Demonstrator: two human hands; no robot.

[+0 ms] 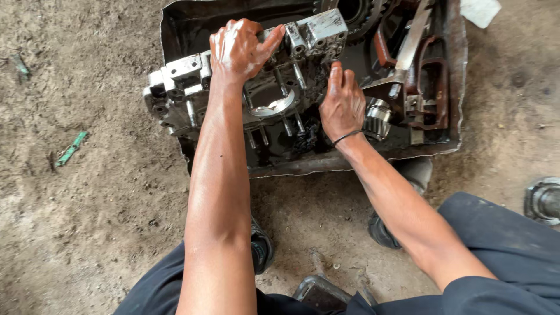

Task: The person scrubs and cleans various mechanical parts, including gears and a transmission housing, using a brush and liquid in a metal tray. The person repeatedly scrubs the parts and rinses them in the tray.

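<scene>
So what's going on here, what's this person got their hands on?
A person crouches over a dented metal tray on the dirt floor, both hands oily. The left hand grips the top edge of a grey engine block with protruding studs, standing in dark oil in the tray. The right hand rests against the block's lower side, beside a small gear. Rusty parts lie further right.

In the tray (458, 87) on the dirt floor (87, 204), our engine casing (181, 76) lies left, gear (378, 119) right, brackets (426, 87) farther right.
</scene>
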